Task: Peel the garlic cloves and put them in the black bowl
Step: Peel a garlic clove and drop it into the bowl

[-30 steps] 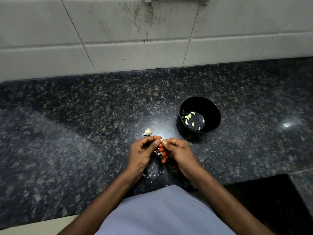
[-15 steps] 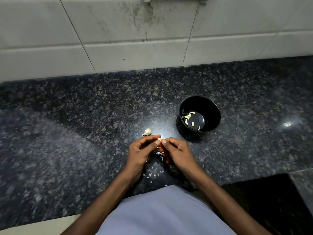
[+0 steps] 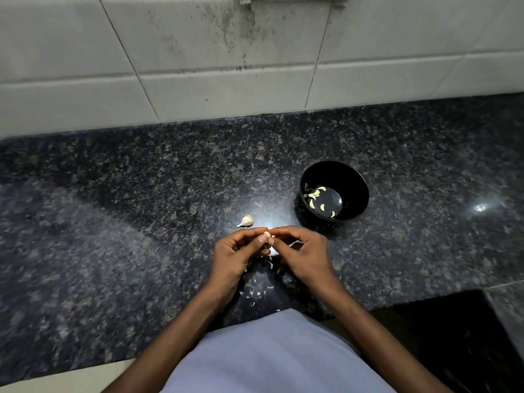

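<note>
My left hand [image 3: 234,255] and my right hand [image 3: 302,255] meet fingertip to fingertip over the dark granite counter [image 3: 113,222], both pinching one small garlic clove [image 3: 266,234]. A strip of white skin [image 3: 295,243] sticks out by my right fingers. One unpeeled clove [image 3: 246,221] lies on the counter just beyond my left hand. The black bowl [image 3: 351,180] stands to the upper right of my hands and holds several peeled cloves [image 3: 314,195].
Bits of white garlic skin [image 3: 256,292] are scattered on the counter under and behind my hands. A white tiled wall [image 3: 226,66] runs along the back. A dark recess [image 3: 453,336] lies at the lower right past the counter's edge.
My hands stay together on the clove; the fingers have shifted slightly, and a strip of skin now shows by my right hand.
</note>
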